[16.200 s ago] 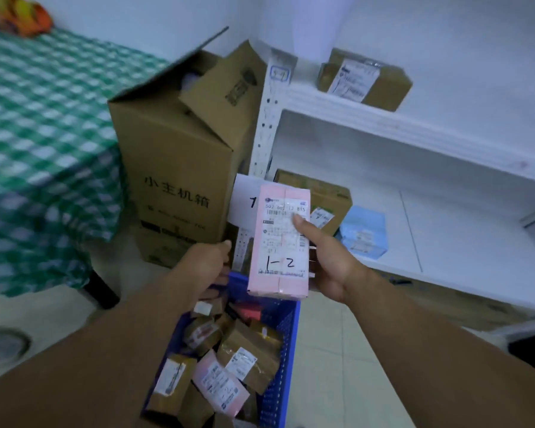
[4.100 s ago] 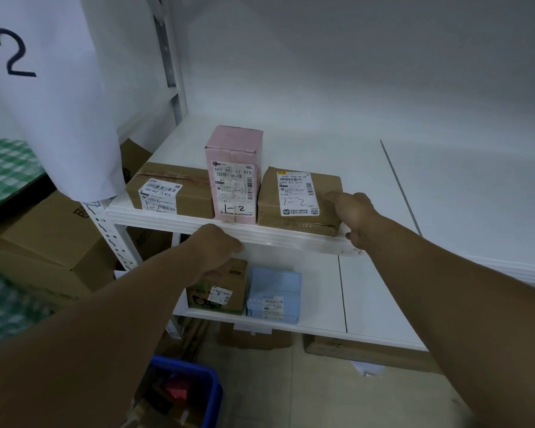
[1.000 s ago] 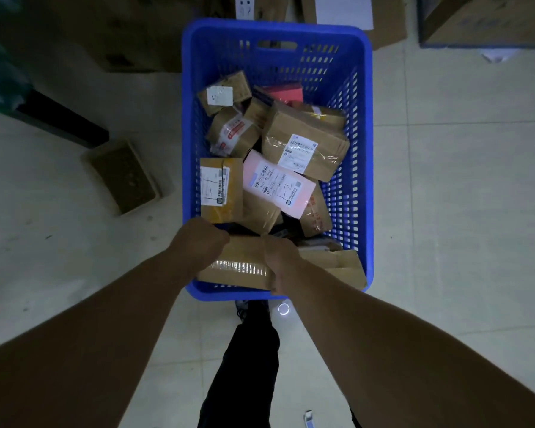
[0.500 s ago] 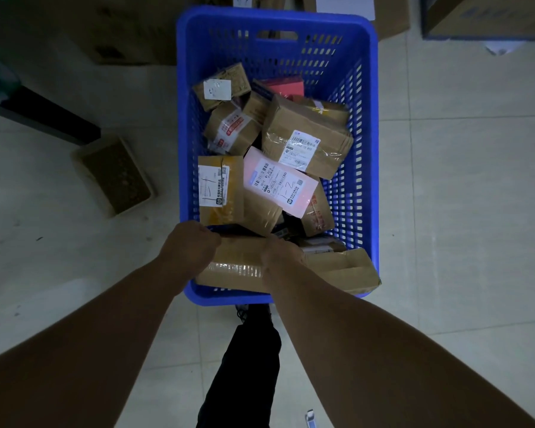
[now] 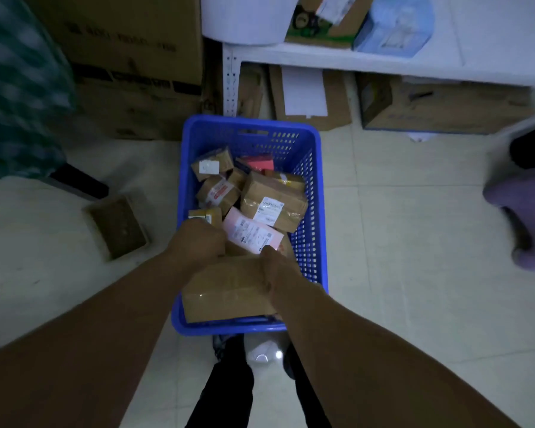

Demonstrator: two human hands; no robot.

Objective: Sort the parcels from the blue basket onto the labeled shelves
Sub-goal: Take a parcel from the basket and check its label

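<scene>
Both your forearms reach down and forward into the blue basket [image 5: 179, 211], which stands on the tiled floor just in front of your feet. Your left grip [image 5: 198, 239] is knuckles-up, its fingers curled down out of sight and clamped on the far left corner of a plain brown box [image 5: 226, 288]. Your right grip [image 5: 275, 273] is closed round the box's right end, with the thumb lying on the top face. The box lies crosswise at the near end of the basket, its near edge just inside the near rim. I cannot tell whether it rests on anything underneath.

Past your grips the basket holds a jumble of parcels. A pink parcel [image 5: 252, 234] with a white label lies tilted just beyond the brown box, beside your left grip. Behind it, on the right, sits a larger brown parcel [image 5: 272, 200] with a white label. Along the left wall are a small carton [image 5: 206, 214] partly hidden by your knuckles, a taped parcel [image 5: 218, 191] with a red-and-white label, and a little box [image 5: 212, 163] with a white sticker. A red packet [image 5: 260, 163] shows near the far wall.

Beyond the basket stands the white shelf [image 5: 383, 64]. Its board carries a pale blue parcel [image 5: 393, 26] with a brown carton [image 5: 322, 20] just beside it. A white sheet [image 5: 244, 20] hangs at its left post. Cardboard boxes [image 5: 445, 103] sit on the floor under the shelf. An open cardboard tray [image 5: 116, 227] lies on the floor left of the basket.
</scene>
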